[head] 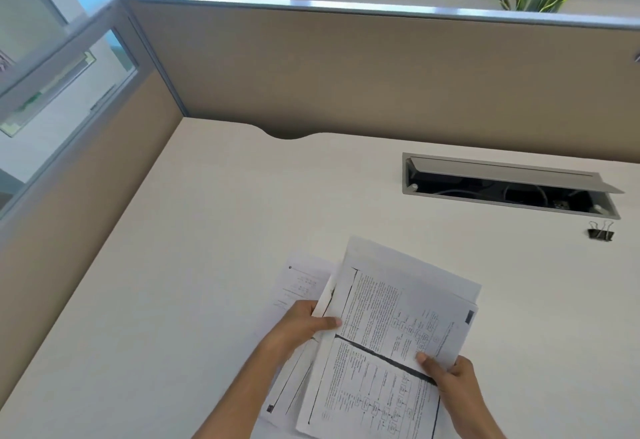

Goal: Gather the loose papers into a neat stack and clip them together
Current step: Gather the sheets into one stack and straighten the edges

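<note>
Several printed white papers point(384, 314) form an uneven bundle lifted off the desk, low in the middle of the view. My left hand point(304, 326) grips the bundle's left edge, thumb on top. My right hand point(450, 374) pinches its right edge, thumb on the printed page. One more sheet point(303, 282) lies flat on the white desk point(207, 265) under and to the left of the bundle. A black binder clip point(601, 232) with silver handles sits alone far to the right, well away from both hands.
An open grey cable tray point(509, 184) is sunk into the desk at the back right, just behind the clip. Beige partition walls point(346, 71) close the desk at the back and left. Green plants show above the partition.
</note>
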A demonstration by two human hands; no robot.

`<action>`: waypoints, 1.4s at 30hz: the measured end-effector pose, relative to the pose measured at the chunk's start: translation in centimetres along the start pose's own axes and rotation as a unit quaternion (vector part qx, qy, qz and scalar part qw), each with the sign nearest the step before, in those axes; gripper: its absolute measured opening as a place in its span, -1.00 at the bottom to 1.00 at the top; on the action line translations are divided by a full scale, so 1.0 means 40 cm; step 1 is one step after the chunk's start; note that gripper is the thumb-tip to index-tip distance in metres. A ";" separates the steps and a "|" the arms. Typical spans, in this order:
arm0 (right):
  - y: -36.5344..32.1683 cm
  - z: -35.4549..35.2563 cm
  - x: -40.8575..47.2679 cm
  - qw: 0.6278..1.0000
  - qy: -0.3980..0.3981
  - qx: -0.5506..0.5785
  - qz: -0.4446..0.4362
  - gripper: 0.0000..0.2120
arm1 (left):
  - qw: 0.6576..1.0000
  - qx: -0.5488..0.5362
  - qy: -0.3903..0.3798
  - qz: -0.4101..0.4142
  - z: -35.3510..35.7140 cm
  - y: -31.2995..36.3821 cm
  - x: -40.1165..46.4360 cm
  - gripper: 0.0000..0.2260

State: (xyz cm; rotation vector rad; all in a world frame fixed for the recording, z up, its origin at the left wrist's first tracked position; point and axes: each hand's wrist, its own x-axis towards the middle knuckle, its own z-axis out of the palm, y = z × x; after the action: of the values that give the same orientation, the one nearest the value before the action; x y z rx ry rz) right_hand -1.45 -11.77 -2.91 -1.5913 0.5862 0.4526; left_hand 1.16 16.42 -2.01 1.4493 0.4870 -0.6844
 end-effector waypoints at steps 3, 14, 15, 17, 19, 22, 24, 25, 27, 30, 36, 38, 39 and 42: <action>-0.006 0.016 -0.015 1.000 -0.010 -0.001 -0.008 -0.83 | 0.999 0.010 -0.017 0.029 0.032 0.016 -0.029 -0.69; -0.110 -0.041 -0.061 0.984 0.019 0.077 -0.161 -0.20 | 0.971 0.014 -0.042 0.233 0.114 0.074 -0.128 -0.78; -0.127 -0.052 -0.063 0.982 0.010 0.090 -0.167 -0.27 | 0.968 0.008 -0.043 0.249 0.121 0.078 -0.136 -0.76; -0.168 -0.068 -0.082 0.981 -0.019 0.087 -0.172 -0.44 | 0.958 -0.006 -0.040 0.285 0.134 0.094 -0.157 -0.87; -0.172 -0.082 -0.079 0.978 -0.030 0.053 -0.201 -0.53 | 0.943 -0.021 -0.039 0.330 0.143 0.113 -0.176 -0.95; -0.180 -0.081 -0.097 0.969 -0.021 -0.009 -0.247 -0.66 | 0.934 -0.028 -0.010 0.356 0.143 0.124 -0.194 -0.89; -0.183 -0.073 -0.100 0.966 -0.004 0.010 -0.258 -0.79 | 0.940 -0.027 0.025 0.340 0.137 0.120 -0.195 -0.82; -0.181 -0.066 -0.103 0.967 0.010 0.030 -0.253 -0.78 | 0.943 -0.034 0.041 0.327 0.132 0.115 -0.194 -0.80; -0.167 -0.051 -0.101 0.970 0.023 0.048 -0.239 -0.70 | 0.948 -0.038 0.079 0.305 0.126 0.103 -0.190 -0.76; -0.144 -0.022 -0.093 0.977 -0.002 0.045 -0.208 -0.85 | 0.956 -0.044 0.122 0.262 0.126 0.084 -0.183 -0.62; -0.167 0.018 -0.107 0.975 -0.009 0.006 -0.222 -0.86 | 0.966 -0.056 0.111 0.226 0.112 0.059 -0.156 -0.60; -0.179 0.023 -0.103 0.974 0.006 -0.006 -0.225 -0.84 | 0.973 0.008 0.062 0.223 0.080 0.058 -0.137 -0.63; -0.189 0.024 -0.108 0.975 0.009 -0.006 -0.224 -0.85 | 0.972 0.060 0.047 0.223 0.061 0.060 -0.124 -0.64; -0.193 0.016 -0.099 0.974 0.038 -0.005 -0.221 -0.87 | 0.944 0.232 0.106 0.208 -0.012 0.059 -0.062 -0.54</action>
State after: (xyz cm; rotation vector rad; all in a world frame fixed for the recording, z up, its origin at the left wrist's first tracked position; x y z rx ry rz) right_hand 0.20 -10.31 5.50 -1.6949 0.2700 0.0608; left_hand 1.01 17.19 1.35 2.0102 0.1691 -0.3100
